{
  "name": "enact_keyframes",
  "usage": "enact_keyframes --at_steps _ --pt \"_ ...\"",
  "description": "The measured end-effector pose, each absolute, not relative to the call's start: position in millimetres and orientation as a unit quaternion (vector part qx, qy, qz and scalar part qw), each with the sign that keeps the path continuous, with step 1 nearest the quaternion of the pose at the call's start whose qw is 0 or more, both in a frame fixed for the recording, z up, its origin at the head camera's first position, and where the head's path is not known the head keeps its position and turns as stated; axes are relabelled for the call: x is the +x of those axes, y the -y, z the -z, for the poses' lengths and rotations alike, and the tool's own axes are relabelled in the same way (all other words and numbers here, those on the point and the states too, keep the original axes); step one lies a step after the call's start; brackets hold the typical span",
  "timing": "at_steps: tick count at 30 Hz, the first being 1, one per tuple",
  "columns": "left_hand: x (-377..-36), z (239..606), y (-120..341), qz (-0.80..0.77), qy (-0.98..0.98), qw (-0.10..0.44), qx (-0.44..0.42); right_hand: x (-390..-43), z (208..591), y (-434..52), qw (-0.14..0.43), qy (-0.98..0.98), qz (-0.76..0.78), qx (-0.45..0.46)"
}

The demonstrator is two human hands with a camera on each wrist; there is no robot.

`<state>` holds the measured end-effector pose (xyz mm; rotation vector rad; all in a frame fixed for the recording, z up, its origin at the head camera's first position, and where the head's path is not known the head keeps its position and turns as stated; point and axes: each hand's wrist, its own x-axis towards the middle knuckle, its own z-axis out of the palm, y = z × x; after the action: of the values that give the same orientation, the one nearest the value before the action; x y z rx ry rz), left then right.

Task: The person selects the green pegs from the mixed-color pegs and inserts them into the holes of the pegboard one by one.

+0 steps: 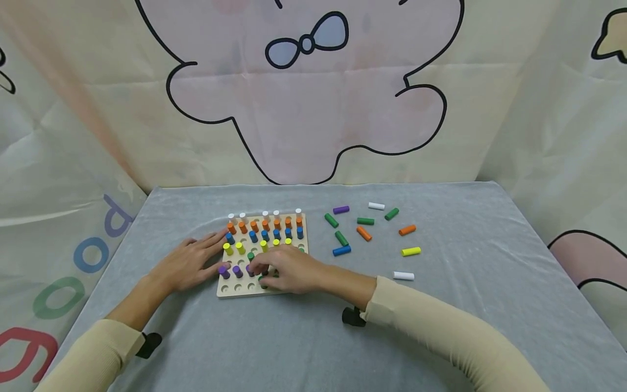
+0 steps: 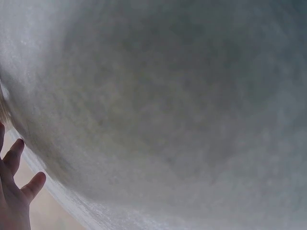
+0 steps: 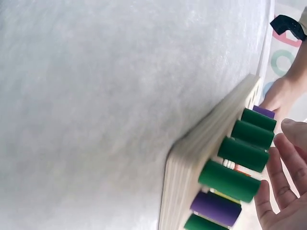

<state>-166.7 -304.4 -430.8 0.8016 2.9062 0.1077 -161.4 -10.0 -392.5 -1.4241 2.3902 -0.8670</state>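
A wooden peg board (image 1: 296, 226) lies on the grey cloth, with rows of white, orange, blue, yellow, purple and green pegs standing in it. My left hand (image 1: 217, 251) rests flat on the board's left edge, fingers straight, beside a purple peg (image 1: 223, 270). My right hand (image 1: 266, 274) arches over the board's near right part, its fingertips by a green peg (image 1: 263, 282). In the right wrist view the right hand (image 3: 279, 165) has spread, fairly straight fingers just past the tops of the green pegs (image 3: 229, 179), with nothing gripped. The left wrist view shows only blurred cloth and the left hand's fingers (image 2: 14, 158).
Loose pegs lie right of the board: purple (image 1: 340, 209), white (image 1: 376, 206), several green (image 1: 365, 221), orange (image 1: 407, 230), blue (image 1: 341, 250), yellow (image 1: 411, 251) and another white (image 1: 404, 276). A printed cloth backdrop (image 1: 313, 98) hangs behind the table. The board's near row has vacant holes (image 1: 238, 287).
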Motion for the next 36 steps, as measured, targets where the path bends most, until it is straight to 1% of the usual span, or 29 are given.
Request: enact_keyframes --at_steps 4,10,13,20,27,33,36 --pt "-166.3 431.9 304.9 -0.040 -0.962 0.061 0.264 -165.5 388.6 1.4 0.104 -0.825 0.290 -0.474" --pt "-165.7 433.0 304.8 -0.042 -0.962 0.060 0.264 -181.5 385.2 -22.4 0.094 -0.849 0.290 -0.431" --pt "-165.8 433.2 304.9 -0.041 -0.962 0.061 0.263 -190.7 386.0 -38.0 0.096 -0.858 0.298 -0.407" --pt "-166.5 435.0 304.6 -0.041 -0.962 0.060 0.264 -211.8 391.5 -78.1 0.065 -0.887 0.279 -0.363" --pt "-166.5 435.0 305.2 -0.043 -0.961 0.058 0.265 -226.5 398.6 -119.3 0.049 -0.910 0.269 -0.311" --pt "-166.1 433.3 305.0 -0.041 -0.961 0.059 0.266 -234.3 403.1 -150.6 0.026 -0.909 0.284 -0.304" --pt "-165.5 432.0 304.6 -0.038 -0.961 0.060 0.266 -236.7 405.8 -163.2 0.024 -0.913 0.283 -0.292"
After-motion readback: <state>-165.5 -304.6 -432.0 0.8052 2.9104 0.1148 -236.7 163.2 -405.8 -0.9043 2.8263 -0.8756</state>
